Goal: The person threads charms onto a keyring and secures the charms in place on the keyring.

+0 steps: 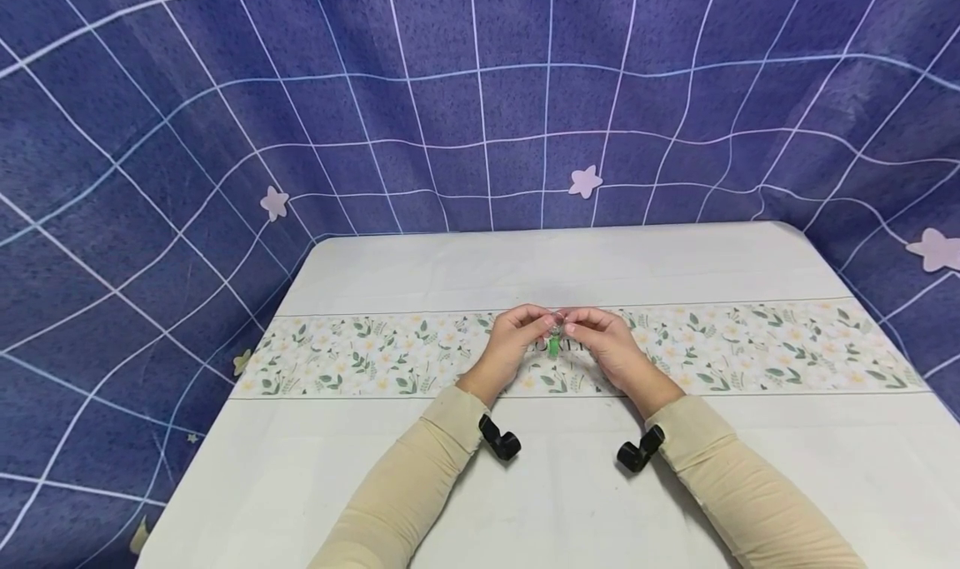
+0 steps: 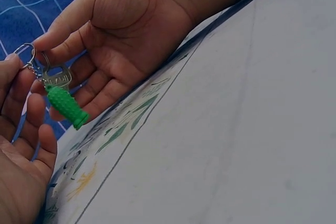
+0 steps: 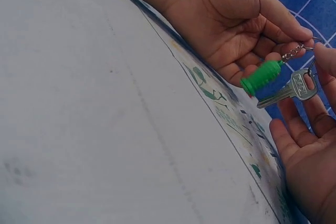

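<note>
Above the middle of the table, my left hand (image 1: pixel 513 340) and my right hand (image 1: pixel 603 344) meet fingertip to fingertip. Between thumb and forefinger, each pinches part of a thin metal key ring (image 2: pixel 26 52). From it, on a short chain (image 3: pixel 293 52), dangles a green bumpy bottle-shaped charm (image 3: pixel 261 77). A silver key (image 3: pixel 301 85) hangs beside the charm, on a small ring near my right thumb. In the left wrist view the charm (image 2: pixel 67 106) covers most of the key's blade. Fingertips partly hide the ring, so I cannot tell whether it is spread apart.
Under the hands lies a white tablecloth (image 1: pixel 300 469) with a floral band (image 1: pixel 397 356) across it. A blue curtain (image 1: pixel 450 94) with a white grid and stars stands behind and beside the table. Black wrist cameras (image 1: pixel 501 440) are strapped over beige sleeves (image 1: pixel 405 486).
</note>
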A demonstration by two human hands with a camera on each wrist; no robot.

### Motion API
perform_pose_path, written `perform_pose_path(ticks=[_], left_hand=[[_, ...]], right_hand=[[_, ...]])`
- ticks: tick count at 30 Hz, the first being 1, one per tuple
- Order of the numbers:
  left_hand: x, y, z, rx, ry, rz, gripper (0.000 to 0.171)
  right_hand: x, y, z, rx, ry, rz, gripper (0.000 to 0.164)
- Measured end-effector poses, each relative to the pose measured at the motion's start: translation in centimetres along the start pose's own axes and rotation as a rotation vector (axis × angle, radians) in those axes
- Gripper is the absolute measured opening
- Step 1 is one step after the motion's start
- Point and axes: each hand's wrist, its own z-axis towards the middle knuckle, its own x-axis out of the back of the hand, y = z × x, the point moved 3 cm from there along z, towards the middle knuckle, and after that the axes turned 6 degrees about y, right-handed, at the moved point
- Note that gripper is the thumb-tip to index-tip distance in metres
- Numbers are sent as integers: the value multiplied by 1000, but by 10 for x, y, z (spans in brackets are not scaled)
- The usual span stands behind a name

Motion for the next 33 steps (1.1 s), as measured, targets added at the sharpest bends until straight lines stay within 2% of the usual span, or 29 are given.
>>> perform_pose_path(ticks=[7,25,31,33], left_hand=[[-2,-1,0,2,-8,-22,8],[0,-1,-1,9,-11,37,12],[0,0,-1,14,-8,53,17],[0,-1,-1,17,-8,59,18]], right_hand=[[3,2,2,13,3,-11,20],[4,2,2,57,34,-36,16],[5,2,3,59,56,-50,2],[4,2,3,57,61,-68,12]])
